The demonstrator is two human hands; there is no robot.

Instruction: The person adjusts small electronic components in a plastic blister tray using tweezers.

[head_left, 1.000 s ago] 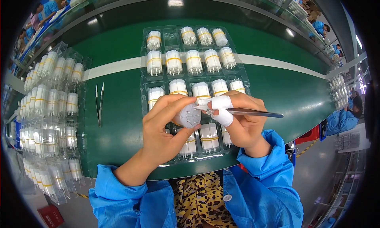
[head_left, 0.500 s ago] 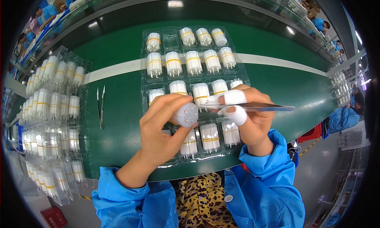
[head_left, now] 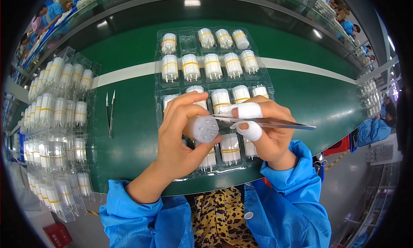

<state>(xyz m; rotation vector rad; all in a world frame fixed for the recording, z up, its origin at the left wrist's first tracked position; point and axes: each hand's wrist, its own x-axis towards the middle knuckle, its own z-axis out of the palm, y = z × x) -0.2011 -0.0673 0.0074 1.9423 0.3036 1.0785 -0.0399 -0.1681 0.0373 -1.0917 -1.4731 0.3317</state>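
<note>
The white cylinder (head_left: 205, 129) is up over the clear tray (head_left: 187, 41), its pinned end face turned toward the wearer. The left hand (head_left: 178, 134) has it in a curled grip, fingers bent over the far side and thumb pressed along the lower edge. From here, that wrist runs up from the lower left, out of a bunched blue sleeve (head_left: 133, 205).

Across from it, the right hand (head_left: 271, 132) pinches metal tweezers (head_left: 284, 123) between thumb and forefinger, both wrapped in white tape (head_left: 249, 110). The tweezers lie nearly level, tips at the face's upper edge; I can't tell whether they touch. The right forearm angles in from the lower right.

Yellow-banded cylinders (head_left: 212, 67) fill rows beneath, and another pair of tweezers (head_left: 112, 121) lies left on the green table (head_left: 129, 162).
</note>
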